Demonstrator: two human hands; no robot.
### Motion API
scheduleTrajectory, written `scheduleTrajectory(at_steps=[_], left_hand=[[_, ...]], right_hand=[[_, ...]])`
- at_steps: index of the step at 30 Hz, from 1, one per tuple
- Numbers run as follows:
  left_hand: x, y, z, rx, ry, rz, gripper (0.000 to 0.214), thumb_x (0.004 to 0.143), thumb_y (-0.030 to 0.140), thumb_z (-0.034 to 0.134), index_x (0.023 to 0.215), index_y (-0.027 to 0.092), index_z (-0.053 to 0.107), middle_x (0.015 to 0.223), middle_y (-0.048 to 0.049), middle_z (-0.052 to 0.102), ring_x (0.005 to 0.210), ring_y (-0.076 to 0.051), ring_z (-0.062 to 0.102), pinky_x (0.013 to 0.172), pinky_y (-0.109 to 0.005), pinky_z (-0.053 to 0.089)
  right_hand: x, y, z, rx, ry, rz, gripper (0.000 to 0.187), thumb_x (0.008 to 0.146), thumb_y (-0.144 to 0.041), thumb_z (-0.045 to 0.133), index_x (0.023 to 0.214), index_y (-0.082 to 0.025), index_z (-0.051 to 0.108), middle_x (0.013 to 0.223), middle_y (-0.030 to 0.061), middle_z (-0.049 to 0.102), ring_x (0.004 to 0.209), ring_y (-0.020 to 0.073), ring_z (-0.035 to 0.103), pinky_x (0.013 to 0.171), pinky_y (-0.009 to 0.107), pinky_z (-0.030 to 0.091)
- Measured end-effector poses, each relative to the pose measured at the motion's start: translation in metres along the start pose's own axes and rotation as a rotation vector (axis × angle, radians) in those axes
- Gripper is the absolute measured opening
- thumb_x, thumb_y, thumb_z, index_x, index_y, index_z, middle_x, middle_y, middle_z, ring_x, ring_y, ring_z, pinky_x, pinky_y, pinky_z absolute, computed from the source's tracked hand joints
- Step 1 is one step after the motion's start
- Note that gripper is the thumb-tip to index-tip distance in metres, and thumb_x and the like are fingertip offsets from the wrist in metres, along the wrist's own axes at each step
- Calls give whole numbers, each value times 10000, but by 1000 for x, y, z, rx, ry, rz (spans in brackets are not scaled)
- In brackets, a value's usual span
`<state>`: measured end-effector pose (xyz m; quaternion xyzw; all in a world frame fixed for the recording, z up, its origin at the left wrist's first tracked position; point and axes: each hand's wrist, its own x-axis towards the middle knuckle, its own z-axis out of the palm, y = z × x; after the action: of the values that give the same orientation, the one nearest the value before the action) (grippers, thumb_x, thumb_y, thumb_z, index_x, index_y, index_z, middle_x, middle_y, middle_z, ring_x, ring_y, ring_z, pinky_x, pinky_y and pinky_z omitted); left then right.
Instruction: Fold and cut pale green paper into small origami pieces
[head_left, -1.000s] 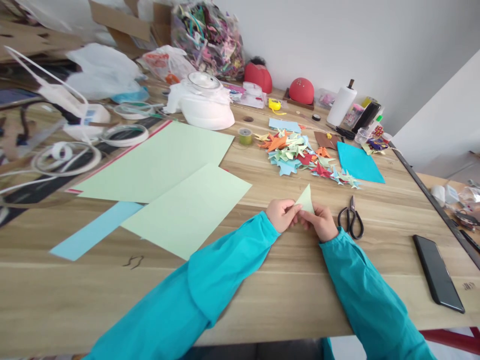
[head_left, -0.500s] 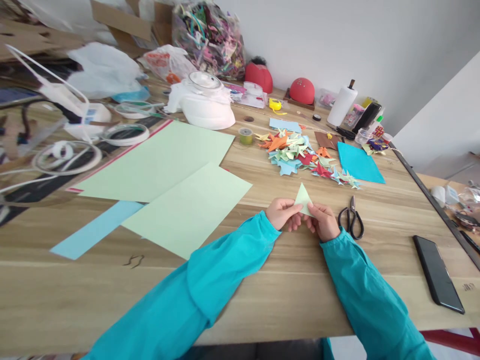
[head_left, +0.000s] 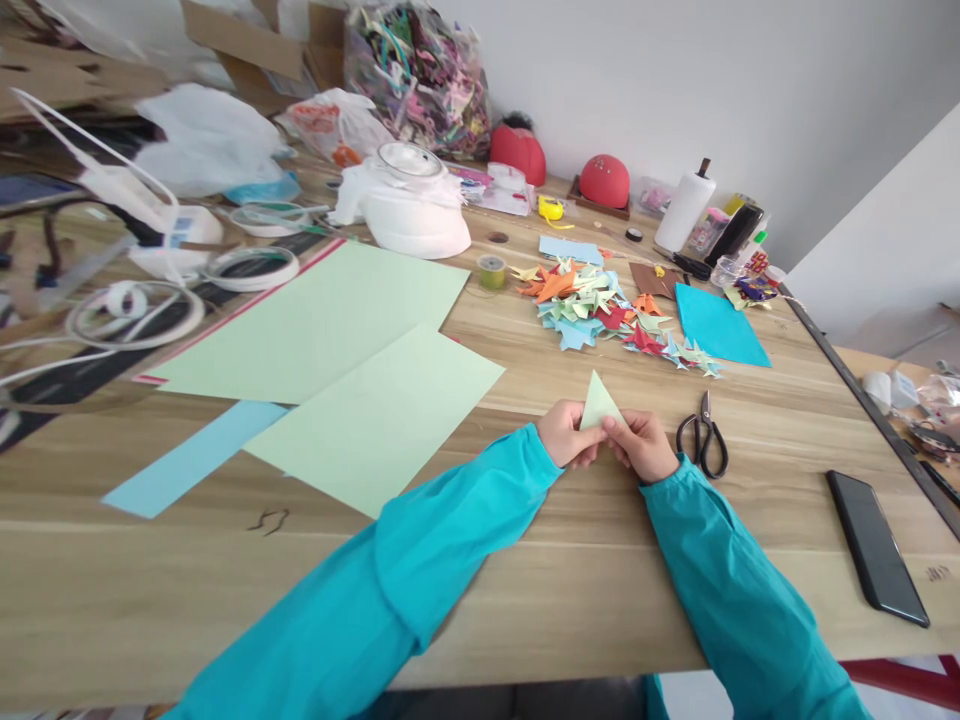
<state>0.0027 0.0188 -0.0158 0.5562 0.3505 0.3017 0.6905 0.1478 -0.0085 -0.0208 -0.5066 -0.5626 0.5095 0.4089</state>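
Observation:
A small pale green folded paper (head_left: 600, 400), triangular with its point upward, is pinched between my two hands. My left hand (head_left: 568, 434) grips its lower left side, thumb on top. On the lower right side, my right hand (head_left: 640, 442) presses it with the thumb, and the two thumbs nearly meet. The paper's bottom edge is hidden by my fingers. Black-handled scissors (head_left: 703, 440) lie just right of my right hand. Beyond my hands is a heap of folded paper stars (head_left: 592, 305) in several colours.
Large pale green sheets (head_left: 382, 420) and a blue paper strip (head_left: 195, 460) lie at left. A phone (head_left: 877, 550) rests at right. Behind are a turquoise square (head_left: 721, 325), a tape roll (head_left: 492, 272) and a white wrapped form (head_left: 409, 205). Coiled cables (head_left: 135, 315) crowd the left edge.
The folded paper has shifted slightly left and tilted in my fingers. My right thumb has moved left and lower on it, close to my left thumb.

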Motion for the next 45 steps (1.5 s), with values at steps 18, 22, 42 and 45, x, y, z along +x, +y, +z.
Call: scheduleTrajectory(at_steps=[18,22,42,45], left_hand=[[0,-1,-2,-26,106,38,403,591,466,705,498,151,471,294,44,448,230,-51,345,260,-174,221],[5,-5,-4,-184,158,85,424,605,496,684,514,154,452,376,32,515,282,-66,431,268,-171,292],[5,-5,-1,-64,140,87,390,625,436,694,546,149,440,381,40,513,290,-68,448,288,-168,350],[6,-3,-2,-81,130,54,406,589,437,718,539,149,437,372,40,512,287,-72,451,281,-169,348]], right_hand=[[2,6,1,118,107,-75,478,713,-496,626,438,-174,406,339,-67,362,312,30,241,330,208,135],[2,8,0,153,118,-3,429,734,-506,597,499,-157,514,345,-45,444,274,47,312,297,200,176],[2,0,0,109,61,39,173,632,-266,642,552,-149,543,400,-40,512,301,66,408,302,189,288],[2,0,0,101,53,34,162,631,-258,632,552,-149,541,389,-47,498,292,60,385,295,189,268]])
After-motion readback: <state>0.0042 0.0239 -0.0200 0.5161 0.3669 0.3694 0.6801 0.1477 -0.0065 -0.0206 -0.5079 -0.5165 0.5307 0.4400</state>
